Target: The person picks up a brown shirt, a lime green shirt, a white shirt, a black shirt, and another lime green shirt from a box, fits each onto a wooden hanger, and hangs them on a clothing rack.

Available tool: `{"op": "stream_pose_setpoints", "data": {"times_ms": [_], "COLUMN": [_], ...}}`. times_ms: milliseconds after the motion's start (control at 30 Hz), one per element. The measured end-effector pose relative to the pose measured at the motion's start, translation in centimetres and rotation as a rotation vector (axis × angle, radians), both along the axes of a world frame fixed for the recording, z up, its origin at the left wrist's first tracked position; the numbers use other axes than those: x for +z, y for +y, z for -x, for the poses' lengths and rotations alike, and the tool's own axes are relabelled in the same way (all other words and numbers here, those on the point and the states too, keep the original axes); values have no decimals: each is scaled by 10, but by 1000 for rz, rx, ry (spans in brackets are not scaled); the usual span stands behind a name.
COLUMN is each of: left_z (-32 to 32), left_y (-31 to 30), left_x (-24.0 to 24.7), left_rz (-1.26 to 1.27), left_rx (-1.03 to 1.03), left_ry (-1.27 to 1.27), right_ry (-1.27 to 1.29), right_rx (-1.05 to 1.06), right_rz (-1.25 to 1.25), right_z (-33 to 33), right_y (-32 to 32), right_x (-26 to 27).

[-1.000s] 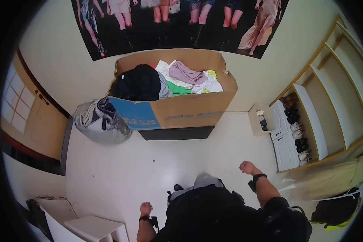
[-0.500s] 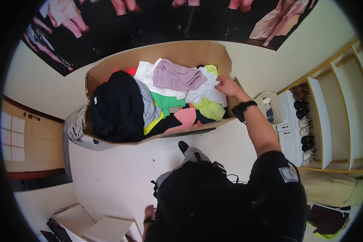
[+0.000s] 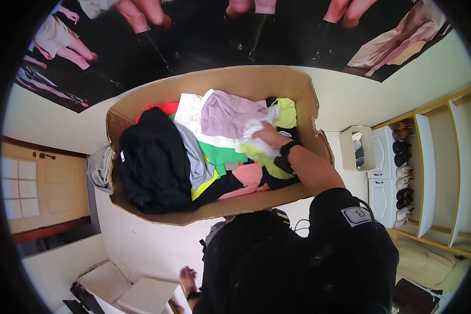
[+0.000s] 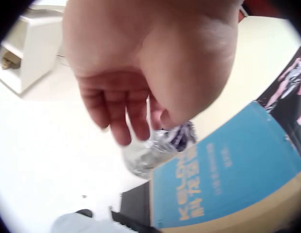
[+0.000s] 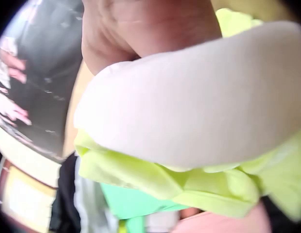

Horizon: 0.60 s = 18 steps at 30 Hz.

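Observation:
My right hand (image 3: 269, 137) reaches into a large cardboard box (image 3: 141, 208) of clothes and grips a white and lime-yellow garment (image 5: 189, 102). In the right wrist view the white cloth bulges out below my hand, hiding the fingertips, with lime fabric (image 5: 140, 170) hanging under it. Around it in the box lie a lilac garment (image 3: 227, 112), a green one (image 3: 222, 149), a pink one (image 3: 248, 175) and a bulky black one (image 3: 154, 162). Low beside my body hangs my left hand (image 3: 188, 277), its fingers loosely bent and holding nothing (image 4: 150, 63).
Behind the box a dark poster (image 3: 204, 36) covers the wall. At right stand a small bin (image 3: 369, 157), a white cabinet (image 3: 380, 178) and a shelf with shoes (image 3: 403, 172). A stuffed clear bag (image 3: 100, 170) sits left of the box; white furniture (image 3: 146, 298) is at lower left.
I have stepped up to the box. My right hand has reached in, taken hold of the white and lime garment and drawn it leftward. The left hand stays low.

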<state>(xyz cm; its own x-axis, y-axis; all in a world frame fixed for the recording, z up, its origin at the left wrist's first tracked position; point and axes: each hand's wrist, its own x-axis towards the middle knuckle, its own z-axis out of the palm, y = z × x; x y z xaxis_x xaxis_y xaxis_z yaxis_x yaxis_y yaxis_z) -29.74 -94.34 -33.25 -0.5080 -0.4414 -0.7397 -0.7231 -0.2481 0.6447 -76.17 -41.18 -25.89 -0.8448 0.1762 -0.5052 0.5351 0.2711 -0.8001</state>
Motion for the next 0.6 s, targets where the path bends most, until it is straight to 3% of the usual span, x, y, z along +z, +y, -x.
{"op": "stream_pose_setpoints", "data": {"times_ms": [33,100,167,233,300,367,433,500,533,600], "left_z": [34,88,151,204,243,275,288,293,292,285], "left_y": [2,-11,0,19,36,69,89,99,105,106], "left_x": [27,62,109,158,187,220,229,217,216,208], "left_rz": [110,571,865,987,1173,1186,1004,898,821,755], "left_rx": [7,-118,-34,-16,-101,-246,-370,-350,-333,-380], "left_ry": [63,166,450,517,631,665,693,735,699,686], "right_ry": [24,348,629,527,669,758,654,713,709,444], "right_rx": [157,368,697,722,749,602,563,591,607,744], "right_rz": [262,31,-70,184,242,374,-69,-312,-303,-587], "right_z": [10,4,-7,-21,-25,-23,-7,-3,-1,-2], "right_y": [-19,-68,-97,-119,-132,-138,-121,-106,-99,-84], "right_x": [4,42,106,155,161,141,114,91,84,71]}}
